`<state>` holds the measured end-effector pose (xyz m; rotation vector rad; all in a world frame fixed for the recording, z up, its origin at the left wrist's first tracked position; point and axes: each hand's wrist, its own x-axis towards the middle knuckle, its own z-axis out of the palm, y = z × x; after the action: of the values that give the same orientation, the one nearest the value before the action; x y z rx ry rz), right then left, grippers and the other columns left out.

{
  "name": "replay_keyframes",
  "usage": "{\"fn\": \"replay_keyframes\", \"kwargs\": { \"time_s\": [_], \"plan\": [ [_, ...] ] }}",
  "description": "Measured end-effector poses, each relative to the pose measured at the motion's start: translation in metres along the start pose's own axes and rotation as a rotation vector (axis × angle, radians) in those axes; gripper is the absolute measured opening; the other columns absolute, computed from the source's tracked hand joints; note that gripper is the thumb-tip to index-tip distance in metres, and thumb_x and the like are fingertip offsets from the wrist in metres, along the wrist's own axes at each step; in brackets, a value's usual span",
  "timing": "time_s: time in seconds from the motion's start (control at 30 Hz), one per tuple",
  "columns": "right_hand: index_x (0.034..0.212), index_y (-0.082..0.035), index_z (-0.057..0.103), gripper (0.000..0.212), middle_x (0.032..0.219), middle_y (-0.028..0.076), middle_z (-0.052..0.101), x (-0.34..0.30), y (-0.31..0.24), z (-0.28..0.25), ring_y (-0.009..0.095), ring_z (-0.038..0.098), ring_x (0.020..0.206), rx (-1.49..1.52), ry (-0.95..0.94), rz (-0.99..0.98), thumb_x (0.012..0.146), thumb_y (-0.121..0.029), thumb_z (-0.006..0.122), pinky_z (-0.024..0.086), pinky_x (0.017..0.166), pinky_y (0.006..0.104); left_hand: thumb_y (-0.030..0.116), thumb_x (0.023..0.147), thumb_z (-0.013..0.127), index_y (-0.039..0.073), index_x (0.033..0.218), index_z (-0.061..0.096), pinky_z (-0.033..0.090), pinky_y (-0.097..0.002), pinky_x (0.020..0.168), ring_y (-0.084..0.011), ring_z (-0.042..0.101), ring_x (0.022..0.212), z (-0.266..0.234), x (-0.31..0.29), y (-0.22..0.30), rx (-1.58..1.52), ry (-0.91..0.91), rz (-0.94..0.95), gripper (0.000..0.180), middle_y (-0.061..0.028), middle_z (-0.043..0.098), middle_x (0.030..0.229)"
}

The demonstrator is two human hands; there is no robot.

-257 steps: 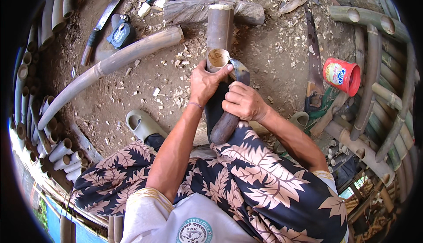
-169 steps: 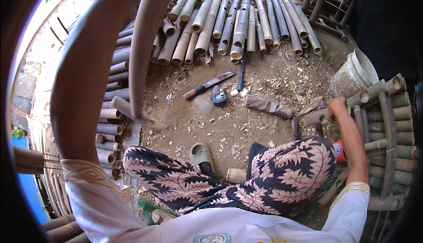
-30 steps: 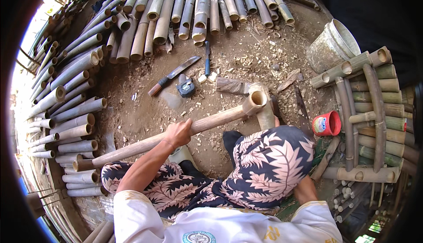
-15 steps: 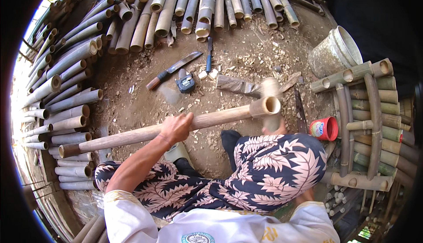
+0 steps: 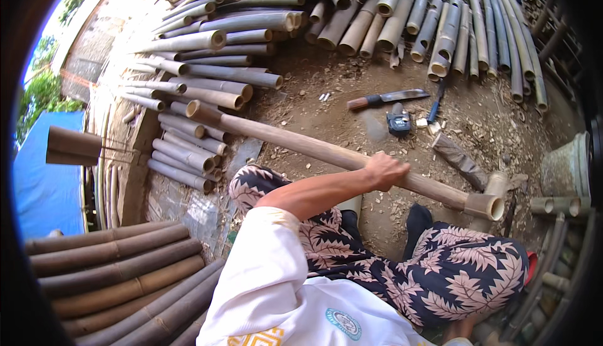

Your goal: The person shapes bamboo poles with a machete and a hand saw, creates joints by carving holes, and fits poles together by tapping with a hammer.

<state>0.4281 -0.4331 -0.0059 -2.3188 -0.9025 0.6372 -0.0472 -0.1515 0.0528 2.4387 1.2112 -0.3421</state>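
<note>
My left hand (image 5: 386, 171) is closed around a long bamboo pole (image 5: 295, 142), nearer its right end. The pole slopes down from left to right across my legs, with a thicker bamboo sleeve (image 5: 482, 206) at its right end and another (image 5: 204, 113) at its left. Behind the right sleeve stands a short bamboo tube (image 5: 497, 184), slightly tilted; I cannot tell how they join. Of my right arm, part of the forearm (image 5: 463, 327) shows at the lower edge. My patterned trouser leg hides the right hand and whatever it touches.
Beyond the pole lie a knife (image 5: 388, 98), a black tape measure (image 5: 398, 124), a blue-handled chisel (image 5: 434, 106) and a wood block (image 5: 460, 161) among chips. Bamboo stacks (image 5: 251, 51) rise at the far side and left. A whitish bucket (image 5: 567, 165) and bamboo frame (image 5: 556, 245) stand right.
The view has swung left, so the scene sits farther right and the pole's right end now slopes downward. Fingers seen beside the short tube under my right knee are now hidden.
</note>
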Motion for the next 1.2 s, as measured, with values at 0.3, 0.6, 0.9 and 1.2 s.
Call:
{"fn": "replay_keyframes", "kwargs": {
  "time_s": [0.3, 0.6, 0.9, 1.2],
  "plan": [
    [0.148, -0.005, 0.029, 0.101, 0.135, 0.025, 0.051, -0.009, 0.012, 0.027, 0.034, 0.058, 0.118, -0.102, 0.029, 0.089, 0.070, -0.026, 0.089, 0.046, 0.100, 0.0432, 0.015, 0.078, 0.068, 0.011, 0.111, 0.053, 0.055, -0.0436, 0.063, -0.0318, 0.070, 0.085, 0.000, 0.009, -0.003, 0.040, 0.006, -0.024, 0.037, -0.0109, 0.068, 0.095],
    [0.149, -0.005, 0.028, 0.102, 0.137, 0.025, 0.050, 0.009, -0.006, 0.052, 0.034, 0.056, 0.120, -0.056, -0.013, 0.182, 0.070, -0.025, 0.089, 0.046, 0.101, 0.0438, 0.015, 0.081, 0.061, 0.009, 0.100, 0.052, 0.053, -0.0472, 0.059, -0.0356, 0.069, 0.075, -0.014, 0.009, 0.017, 0.050, 0.116, 0.018, 0.022, -0.0151, 0.067, 0.086],
    [0.150, -0.005, 0.027, 0.103, 0.139, 0.025, 0.048, 0.004, -0.016, 0.076, 0.035, 0.055, 0.122, 0.050, -0.065, 0.231, 0.070, -0.025, 0.090, 0.046, 0.102, 0.0445, 0.016, 0.079, 0.064, 0.008, 0.099, 0.053, 0.054, -0.0477, 0.064, -0.0363, 0.069, 0.078, -0.043, 0.012, 0.013, 0.054, 0.061, -0.028, 0.025, -0.0157, 0.068, 0.083],
    [0.150, -0.004, 0.026, 0.104, 0.141, 0.025, 0.046, 0.062, -0.123, 0.146, 0.035, 0.053, 0.124, 0.635, -0.617, 0.210, 0.071, -0.024, 0.090, 0.045, 0.103, 0.0451, 0.016, 0.076, 0.064, 0.004, 0.105, 0.055, 0.056, -0.0480, 0.072, -0.0371, 0.068, 0.078, -0.191, 0.082, 0.045, -0.101, 0.302, 0.034, 0.032, -0.0201, 0.068, 0.088]
  ]
}}
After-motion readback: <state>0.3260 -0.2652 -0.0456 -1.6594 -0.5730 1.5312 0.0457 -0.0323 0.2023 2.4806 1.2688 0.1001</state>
